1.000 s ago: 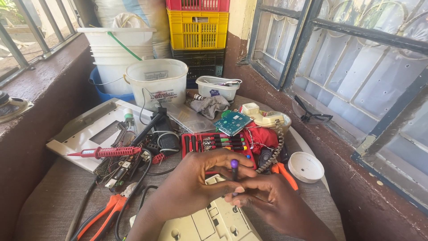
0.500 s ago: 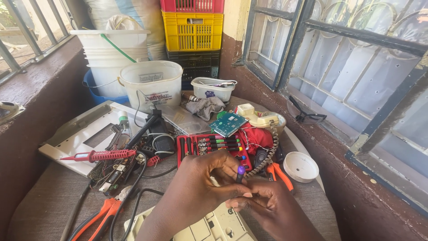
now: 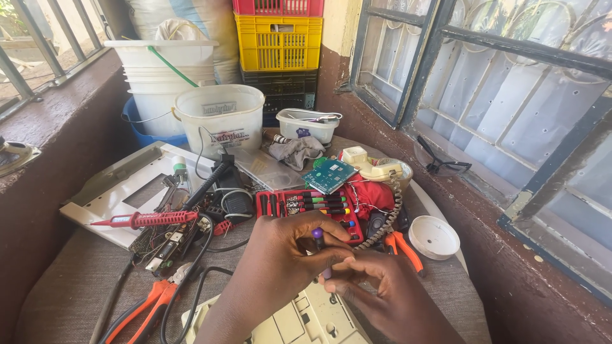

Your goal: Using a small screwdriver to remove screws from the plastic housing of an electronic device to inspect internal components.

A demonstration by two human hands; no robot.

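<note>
While your left hand (image 3: 280, 255) curls most of the way closed, its fingers wrap a small purple-capped screwdriver (image 3: 320, 250) and hold it nearly upright. Your right hand (image 3: 382, 286) sits just beside it, fingers bent and pinched in against the lower part of the tool, touching your left fingertips. Both hands hover low over a cream plastic casing (image 3: 299, 322) at the near edge of the surface (image 3: 70, 286).

The screwdriver looks slim, with a rounded purple cap on top and a paler shaft below; its tip is hidden between your fingers, so you cannot tell whether it meets the casing. The casing shows moulded panels and a couple of small holes, and it is cut off by the bottom of the frame.

Just beyond your hands lies a red case of small screwdrivers (image 3: 309, 207), with a green circuit board (image 3: 329, 174) tilted on its far edge. To your left lie a red test probe (image 3: 143, 220) and orange-handled pliers (image 3: 150, 302). To your right, another pair of orange pliers (image 3: 407, 248) lies near a white round lid (image 3: 433, 237).
</note>
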